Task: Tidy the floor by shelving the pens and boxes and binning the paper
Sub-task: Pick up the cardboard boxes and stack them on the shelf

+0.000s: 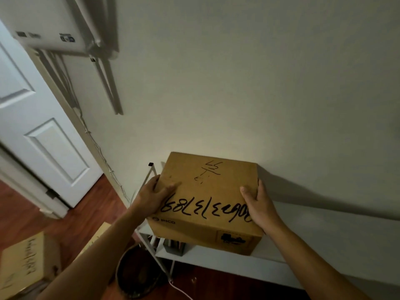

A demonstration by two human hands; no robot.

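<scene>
Lying on the wooden floor at far left is a second cardboard box (23, 263). Further right, the left hand (151, 198) and right hand (257, 202) clamp opposite sides of a brown cardboard box (207, 202), seemingly resting on the white shelf (303, 241) against the wall, beside a dark bin (138, 276) below.

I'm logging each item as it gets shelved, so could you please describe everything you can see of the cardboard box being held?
The cardboard box is plain brown corrugated card, closed, roughly cube-shaped. Its top carries large black handwritten digits, upside down to the camera, plus a smaller scribble nearer the wall. The front face shows a printed "PICO" mark and a dark label. The left hand and right hand grip opposite sides. It sits at the left end of the white shelf, close to the wall; whether it fully rests there is unclear.
</scene>
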